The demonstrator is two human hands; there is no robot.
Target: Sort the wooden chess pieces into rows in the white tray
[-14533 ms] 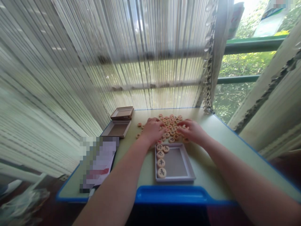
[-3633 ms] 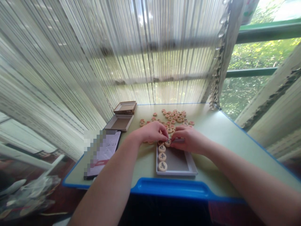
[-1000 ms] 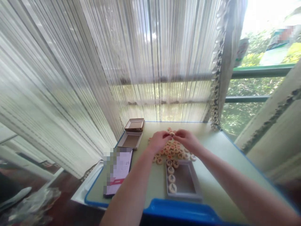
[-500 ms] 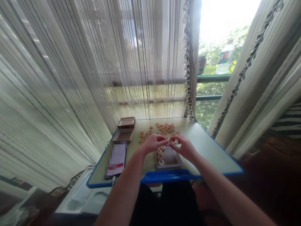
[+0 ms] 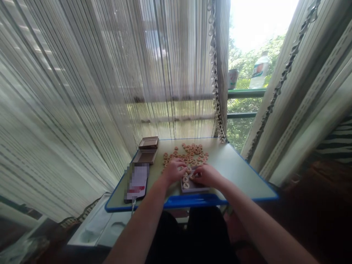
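An open shallow box (image 5: pixel 195 190) lies at the near side of the table, with a column of round wooden Chinese chess pieces (image 5: pixel 186 186) along its left side. My right hand (image 5: pixel 205 175) reaches into the box from the right. Its fingers are closed on a chess piece (image 5: pixel 192 177). My left hand (image 5: pixel 175 171) is at the box's upper left corner, with its fingertips bent close to the pieces there. Whether it grips one is hard to make out. Beyond both hands, many loose chess pieces (image 5: pixel 195 149) are scattered over the table.
On the table (image 5: pixel 236 172), a phone (image 5: pixel 139 179) with a cable lies at the left. Behind it are an open box (image 5: pixel 145 157) and another box part (image 5: pixel 149 142). A bottle (image 5: pixel 259 71) and a cup (image 5: pixel 233 79) stand on the window rail. Curtains hang close behind the table.
My hands were together above the box's far edge around a piece. They have parted; the right has come down into the box with a piece, the left has moved slightly left and down.
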